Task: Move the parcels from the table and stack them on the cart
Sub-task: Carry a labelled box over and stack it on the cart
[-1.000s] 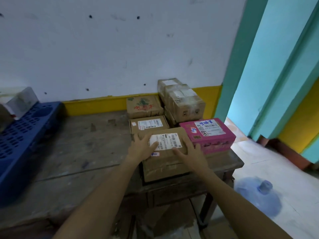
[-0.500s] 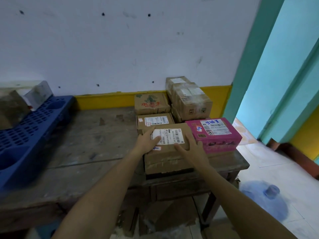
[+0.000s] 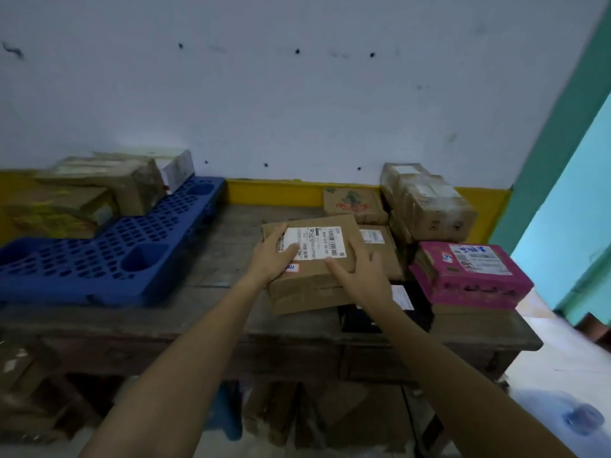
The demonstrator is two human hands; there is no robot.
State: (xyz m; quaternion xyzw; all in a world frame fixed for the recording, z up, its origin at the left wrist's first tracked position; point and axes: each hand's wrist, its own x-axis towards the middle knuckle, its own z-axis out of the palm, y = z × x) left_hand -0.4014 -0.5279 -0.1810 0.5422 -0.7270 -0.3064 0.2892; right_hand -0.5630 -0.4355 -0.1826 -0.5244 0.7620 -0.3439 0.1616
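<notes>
A flat brown cardboard parcel [image 3: 314, 289] with a white shipping label is held between both hands, tilted and raised a little over the wooden table [image 3: 211, 312]. My left hand [image 3: 272, 256] grips its left edge, fingers over the label. My right hand [image 3: 362, 279] clasps its right front corner. Where the parcel lay, a black parcel [image 3: 420, 309] with a small white label shows. Behind are another brown labelled parcel [image 3: 380, 246], a pink box [image 3: 469, 276], a printed carton [image 3: 353, 206] and taped boxes [image 3: 429, 203]. A blue perforated platform [image 3: 99, 256] to the left carries several parcels [image 3: 99, 190].
The white wall with a yellow band runs close behind the table. A teal doorway [image 3: 562, 193] opens at the right onto a pale floor with a blue water bottle [image 3: 575, 414]. Cardboard [image 3: 357, 418] is stored under the table. Bare tabletop lies between the blue platform and the parcels.
The brown labelled parcel has been lifted and carried left, uncovering the black parcel beneath. The view has swung left, bringing the blue platform and its parcels into sight.
</notes>
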